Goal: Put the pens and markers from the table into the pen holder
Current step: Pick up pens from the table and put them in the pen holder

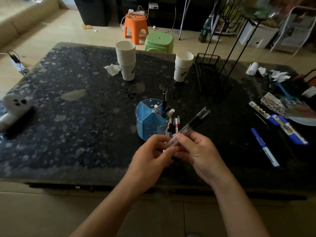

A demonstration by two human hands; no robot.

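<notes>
Fingers (183,136) of right hand (196,151) pinched round clear pens (189,127), caps angled up and away, likely bunched for one drop; left hand (150,154) curled at their lower ends, seemingly squaring them; held just beside holder (150,120), already stocked in its right compartments; more pens (174,125) lying against its right side; blue markers (265,147) well apart, on table (68,125) to the right.

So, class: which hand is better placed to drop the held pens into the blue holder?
Probably right: the right hand grips the pens, tips angled up beside the pen holder.
</notes>
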